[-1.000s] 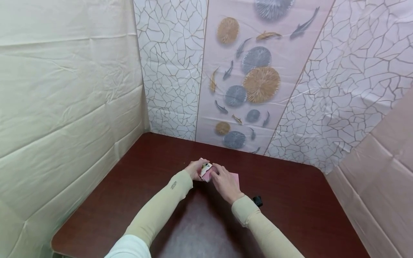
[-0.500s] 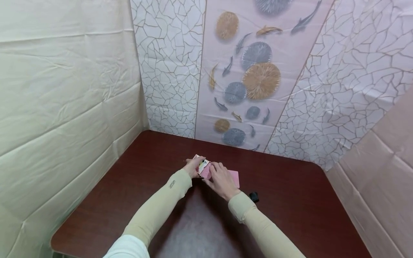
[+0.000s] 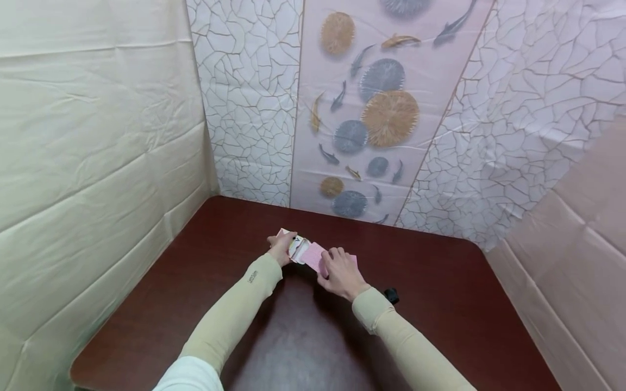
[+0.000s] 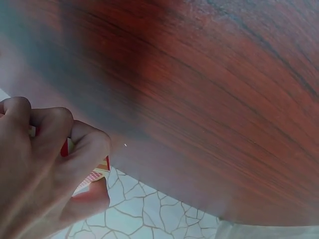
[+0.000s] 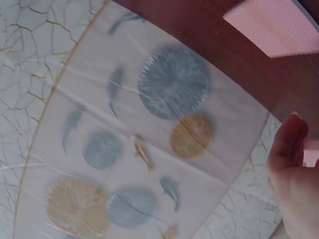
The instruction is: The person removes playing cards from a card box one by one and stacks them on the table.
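My left hand [image 3: 280,252] grips a small playing card box [image 3: 296,248], white and pink with a dark mark on its face, toward the far side of the table. In the left wrist view its fingers curl round the box [image 4: 92,177], hiding most of it. A pink-backed deck of playing cards [image 3: 313,256] sticks out from the box's right end. My right hand [image 3: 341,275] pinches the outer end of that deck. Behind the right hand lies a pink patterned stack [image 3: 354,260], partly covered in the head view. The right wrist view shows this pink stack [image 5: 274,25] flat on the table.
A small black object [image 3: 391,295] sits on the dark red-brown table [image 3: 440,326], right of the right wrist. Cream cloth [image 3: 98,163] hangs on the left, and a patterned backdrop [image 3: 254,108] rises behind the table's far edge.
The hands have moved apart: the left with the box leftward, the right drawing the deck rightward. More of the deck shows outside the box now. The head view has shifted slightly.
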{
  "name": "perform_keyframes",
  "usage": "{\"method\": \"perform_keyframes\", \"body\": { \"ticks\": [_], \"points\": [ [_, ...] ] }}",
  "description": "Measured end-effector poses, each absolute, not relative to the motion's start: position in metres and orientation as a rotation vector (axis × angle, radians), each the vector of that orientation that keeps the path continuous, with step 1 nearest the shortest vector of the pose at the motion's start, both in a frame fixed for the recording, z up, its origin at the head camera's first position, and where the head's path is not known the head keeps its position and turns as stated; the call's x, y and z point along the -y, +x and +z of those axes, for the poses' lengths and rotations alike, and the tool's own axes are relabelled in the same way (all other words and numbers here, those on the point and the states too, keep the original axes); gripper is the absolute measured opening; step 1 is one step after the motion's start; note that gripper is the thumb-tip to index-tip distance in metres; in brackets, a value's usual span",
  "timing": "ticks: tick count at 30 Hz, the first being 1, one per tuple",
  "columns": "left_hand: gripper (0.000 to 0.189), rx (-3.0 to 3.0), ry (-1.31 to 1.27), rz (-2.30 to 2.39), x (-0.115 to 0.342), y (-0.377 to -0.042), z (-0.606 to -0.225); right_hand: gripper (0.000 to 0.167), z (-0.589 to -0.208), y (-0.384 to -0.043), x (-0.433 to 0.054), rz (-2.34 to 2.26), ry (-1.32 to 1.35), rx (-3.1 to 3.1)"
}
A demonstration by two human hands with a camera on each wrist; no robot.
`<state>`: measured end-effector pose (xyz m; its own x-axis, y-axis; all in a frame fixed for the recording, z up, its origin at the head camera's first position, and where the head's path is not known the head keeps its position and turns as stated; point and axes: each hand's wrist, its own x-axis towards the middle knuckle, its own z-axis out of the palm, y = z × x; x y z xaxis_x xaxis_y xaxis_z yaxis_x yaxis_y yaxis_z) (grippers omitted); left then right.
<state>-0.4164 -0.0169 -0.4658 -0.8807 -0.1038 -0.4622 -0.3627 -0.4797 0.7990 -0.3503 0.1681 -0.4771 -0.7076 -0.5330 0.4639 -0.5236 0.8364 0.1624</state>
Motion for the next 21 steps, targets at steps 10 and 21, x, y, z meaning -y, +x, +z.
{"method": "perform_keyframes", "body": {
  "ticks": [10, 21],
  "points": [
    [0.074, -1.467, -0.713, 2.517, 0.021, -0.409, -0.466, 0.038, -0.495, -0.359, -0.196, 0.244, 0.292, 2.7],
    [0.079, -1.467, -0.701, 2.486, 0.024, -0.411, -0.462, 0.046, -0.511, -0.363, -0.2, 0.082, -0.029, 2.816]
  ]
}}
